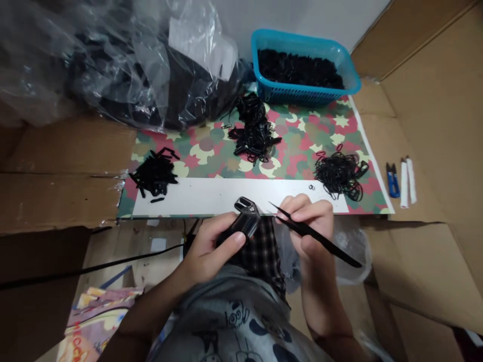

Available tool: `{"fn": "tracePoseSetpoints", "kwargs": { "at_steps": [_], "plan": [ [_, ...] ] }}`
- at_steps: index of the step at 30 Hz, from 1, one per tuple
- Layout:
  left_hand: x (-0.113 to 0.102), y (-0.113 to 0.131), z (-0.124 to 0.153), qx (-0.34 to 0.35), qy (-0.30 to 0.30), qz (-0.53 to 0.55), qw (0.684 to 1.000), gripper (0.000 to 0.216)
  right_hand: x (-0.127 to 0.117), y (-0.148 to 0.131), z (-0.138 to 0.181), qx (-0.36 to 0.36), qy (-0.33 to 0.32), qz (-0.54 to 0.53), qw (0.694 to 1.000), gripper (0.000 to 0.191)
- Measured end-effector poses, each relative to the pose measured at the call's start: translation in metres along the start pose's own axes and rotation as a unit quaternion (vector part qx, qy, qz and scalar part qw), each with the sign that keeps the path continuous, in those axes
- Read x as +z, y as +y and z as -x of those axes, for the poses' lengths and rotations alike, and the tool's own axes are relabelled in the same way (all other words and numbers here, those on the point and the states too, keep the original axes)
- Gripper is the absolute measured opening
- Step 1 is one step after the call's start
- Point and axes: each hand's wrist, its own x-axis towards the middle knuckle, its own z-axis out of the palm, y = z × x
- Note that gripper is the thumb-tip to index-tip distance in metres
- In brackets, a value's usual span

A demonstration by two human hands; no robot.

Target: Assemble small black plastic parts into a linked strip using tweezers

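Note:
My left hand (209, 247) is closed around a small black device with a metal clip-like top (246, 213), held just in front of the board's near edge. My right hand (311, 223) pinches long black tweezers (313, 235), their tip pointing left towards the device. Both hands hover over my lap. On the camouflage-patterned board (302, 136) lie three black heaps: short strips (154, 175) at the left, tangled bands (253, 131) in the middle, thin loops (339, 173) at the right.
A blue basket (305, 93) full of black pieces stands at the back. A big clear plastic bag (124, 65) with dark contents lies back left. Blue snips (392, 180) and two white sticks (407, 182) rest on cardboard to the right. Cardboard walls surround the spot.

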Motion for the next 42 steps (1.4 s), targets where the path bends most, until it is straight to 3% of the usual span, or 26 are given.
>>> {"fn": "tracePoseSetpoints", "kwargs": {
  "at_steps": [4,8,31,37,42],
  "plan": [
    [-0.001,0.0,0.0,-0.008,-0.02,0.0,1.0,0.033,0.002,-0.017,0.0,-0.031,-0.052,0.093,0.994,0.013],
    [0.0,0.005,-0.002,0.005,-0.022,-0.037,0.999,0.034,0.009,-0.025,-0.001,-0.054,-0.099,0.138,0.984,0.017],
    [-0.003,0.006,-0.008,0.064,-0.062,-0.115,0.989,0.034,0.01,-0.032,-0.003,0.019,-0.091,0.105,0.99,0.01],
    [-0.005,0.007,-0.01,0.031,-0.089,-0.043,0.995,0.034,0.008,-0.018,-0.003,0.082,-0.055,-0.028,0.995,0.01],
    [-0.002,0.004,-0.013,0.021,-0.108,0.064,0.992,0.031,0.017,0.009,-0.004,0.131,-0.004,-0.222,0.966,0.014]
  ]
}}
